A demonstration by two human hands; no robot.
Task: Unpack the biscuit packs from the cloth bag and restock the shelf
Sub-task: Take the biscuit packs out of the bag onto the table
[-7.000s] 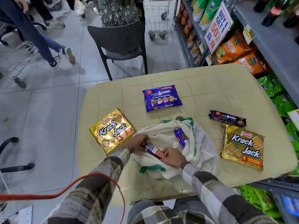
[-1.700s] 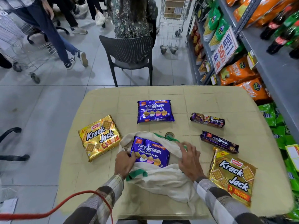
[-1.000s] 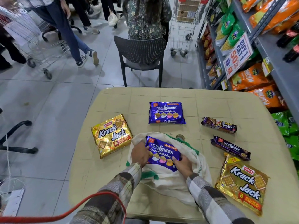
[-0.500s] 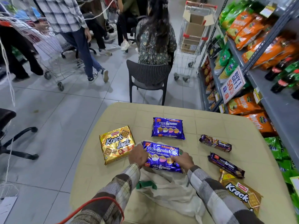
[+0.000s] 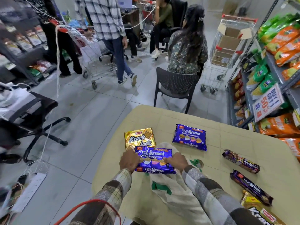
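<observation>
A purple Hide & Seek creme sandwich pack (image 5: 154, 159) is held over the mouth of the cream cloth bag (image 5: 175, 194). My left hand (image 5: 129, 160) grips its left end and my right hand (image 5: 177, 161) grips its right end. On the beige table (image 5: 235, 137) lie a gold Krack Jack pack (image 5: 139, 138), a second purple Hide & Seek pack (image 5: 190, 137), two slim dark biscuit rolls (image 5: 240, 160) (image 5: 250, 187) and another gold Krack Jack pack (image 5: 259, 211) at the lower right edge. The shelf (image 5: 276, 65) with snack bags stands at the right.
A black chair (image 5: 175, 85) with a seated person stands beyond the table. Shopping trolleys (image 5: 227, 51) and standing people fill the aisle behind. An office chair (image 5: 29, 117) is at the left. A red cable (image 5: 90, 203) loops near my left sleeve.
Both hands have drawn the purple pack out of the bag and lifted it toward the left, partly over the gold pack. My view has tilted up and swung left.
</observation>
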